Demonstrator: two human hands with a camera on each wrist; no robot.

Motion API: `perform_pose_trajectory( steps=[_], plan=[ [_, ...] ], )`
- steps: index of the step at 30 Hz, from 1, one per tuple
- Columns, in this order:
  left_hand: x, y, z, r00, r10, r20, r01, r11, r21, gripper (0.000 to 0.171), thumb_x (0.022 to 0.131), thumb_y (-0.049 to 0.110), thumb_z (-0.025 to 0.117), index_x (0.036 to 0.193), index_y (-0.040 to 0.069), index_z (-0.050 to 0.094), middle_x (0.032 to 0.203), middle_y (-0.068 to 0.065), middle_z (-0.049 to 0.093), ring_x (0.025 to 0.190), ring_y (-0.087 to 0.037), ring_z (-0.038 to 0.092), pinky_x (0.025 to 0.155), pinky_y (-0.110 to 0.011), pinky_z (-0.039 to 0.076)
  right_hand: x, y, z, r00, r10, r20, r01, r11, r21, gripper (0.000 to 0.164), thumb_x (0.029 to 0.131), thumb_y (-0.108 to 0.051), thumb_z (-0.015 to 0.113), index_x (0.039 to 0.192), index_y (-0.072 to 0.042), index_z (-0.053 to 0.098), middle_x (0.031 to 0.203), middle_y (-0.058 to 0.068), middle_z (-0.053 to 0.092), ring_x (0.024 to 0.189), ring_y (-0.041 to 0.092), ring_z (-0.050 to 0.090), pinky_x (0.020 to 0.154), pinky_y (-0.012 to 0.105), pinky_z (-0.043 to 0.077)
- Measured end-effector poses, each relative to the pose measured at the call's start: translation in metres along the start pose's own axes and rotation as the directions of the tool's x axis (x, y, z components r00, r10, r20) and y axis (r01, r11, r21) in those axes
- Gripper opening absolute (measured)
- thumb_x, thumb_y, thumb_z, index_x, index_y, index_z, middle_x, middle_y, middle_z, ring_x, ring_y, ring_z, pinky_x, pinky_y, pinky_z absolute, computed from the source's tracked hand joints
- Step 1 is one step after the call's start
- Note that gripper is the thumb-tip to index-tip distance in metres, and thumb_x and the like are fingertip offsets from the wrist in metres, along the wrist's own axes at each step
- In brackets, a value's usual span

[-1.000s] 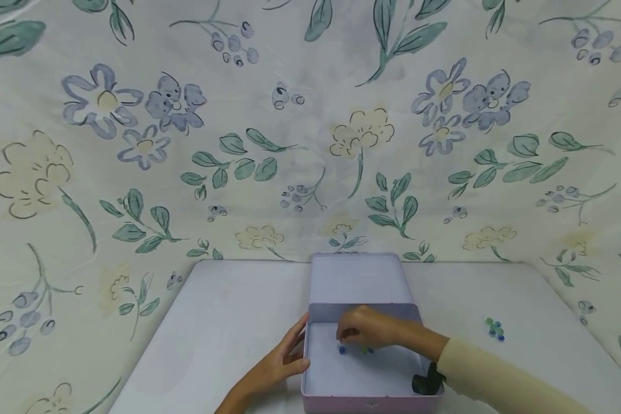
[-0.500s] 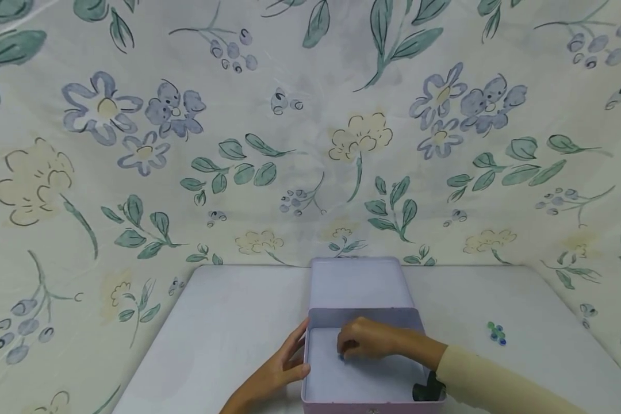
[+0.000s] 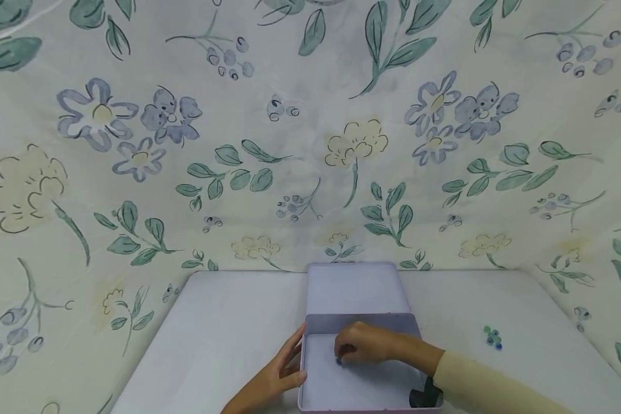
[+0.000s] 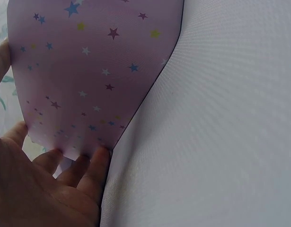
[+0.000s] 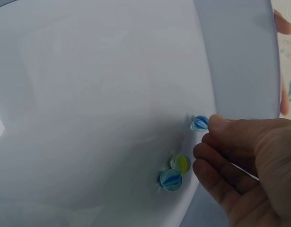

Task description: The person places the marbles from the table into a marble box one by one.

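Note:
My right hand (image 3: 363,342) reaches into an open lilac box (image 3: 323,397), fingers curled. At its fingertips is a blue-streaked glass marble (image 5: 200,123), pinched low over the box floor; the far side of the grip is hidden. Beside the curled fingers in the right wrist view, a yellow-streaked marble (image 5: 182,163) and another blue marble (image 5: 171,180) sit together; the hand covers them in the head view. My left hand (image 3: 273,374) rests along the box's left side, its fingers against the pink, star-printed outer wall (image 4: 95,80).
The box lid (image 3: 357,287) lies back, away from me. A small cluster of green and blue marbles (image 3: 493,338) lies on the white table (image 3: 227,333) right of the box. A black device (image 3: 425,397) shows at the right wrist. Floral cloth (image 3: 269,172) hangs behind the table.
The right fingertips have come down onto the blue marble that stood just below them a second ago. The other marbles have become hidden behind the hand. The head view has tilted up slightly.

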State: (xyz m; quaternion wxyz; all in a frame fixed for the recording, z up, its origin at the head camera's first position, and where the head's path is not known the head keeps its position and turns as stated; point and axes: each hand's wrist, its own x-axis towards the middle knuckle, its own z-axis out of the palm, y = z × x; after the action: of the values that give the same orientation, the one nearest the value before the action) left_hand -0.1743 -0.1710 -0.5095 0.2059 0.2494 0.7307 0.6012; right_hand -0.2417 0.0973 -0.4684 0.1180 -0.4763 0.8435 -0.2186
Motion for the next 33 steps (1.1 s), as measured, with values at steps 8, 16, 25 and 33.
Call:
perform_pose_trajectory(
  steps=[8,16,25,33],
  plan=[
    [-0.001,-0.0013,0.0017,1.0,-0.005,-0.014,0.005,1.0,-0.006,0.076,0.105,0.025,0.048,0.162,0.028,-0.002,0.169,-0.014,-0.008,0.151,-0.052,0.003,0.115,-0.065,0.03,0.0005,0.0022,0.0038,1.0,0.021,-0.012,-0.022,1.0,-0.013,0.005,0.088,-0.007,0.075,0.091,-0.012,0.074,0.085,-0.008,0.073,0.071,-0.008,0.054,0.069,0.009,0.05],
    [-0.0017,0.0009,0.0019,1.0,-0.022,-0.007,0.021,1.0,-0.019,0.077,0.105,0.027,0.049,0.162,0.028,-0.003,0.168,-0.015,-0.009,0.151,-0.053,0.003,0.116,-0.064,0.029,-0.0013,0.0034,0.0053,0.999,0.028,-0.016,-0.029,0.999,-0.042,0.006,0.087,-0.008,0.076,0.09,-0.012,0.074,0.086,-0.008,0.073,0.074,-0.009,0.056,0.07,0.009,0.051],
    [-0.0015,0.0014,0.004,1.0,-0.022,-0.012,0.022,1.0,-0.013,0.077,0.105,0.026,0.049,0.162,0.026,-0.002,0.168,-0.015,-0.008,0.151,-0.053,0.004,0.116,-0.064,0.029,-0.0043,0.0017,0.0058,0.999,0.034,-0.01,-0.035,0.998,-0.058,0.004,0.088,-0.009,0.075,0.09,-0.012,0.073,0.086,-0.008,0.071,0.074,-0.009,0.056,0.07,0.008,0.05],
    [-0.0015,0.0009,0.002,1.0,-0.024,-0.018,0.024,1.0,0.0,0.078,0.104,0.026,0.05,0.162,0.029,-0.002,0.169,-0.014,-0.007,0.152,-0.051,0.005,0.116,-0.061,0.032,-0.0017,0.0036,0.0045,0.999,0.039,-0.02,-0.04,0.997,-0.06,0.005,0.088,-0.011,0.076,0.092,-0.012,0.074,0.088,-0.007,0.072,0.075,-0.008,0.058,0.071,0.007,0.05]
  ],
)
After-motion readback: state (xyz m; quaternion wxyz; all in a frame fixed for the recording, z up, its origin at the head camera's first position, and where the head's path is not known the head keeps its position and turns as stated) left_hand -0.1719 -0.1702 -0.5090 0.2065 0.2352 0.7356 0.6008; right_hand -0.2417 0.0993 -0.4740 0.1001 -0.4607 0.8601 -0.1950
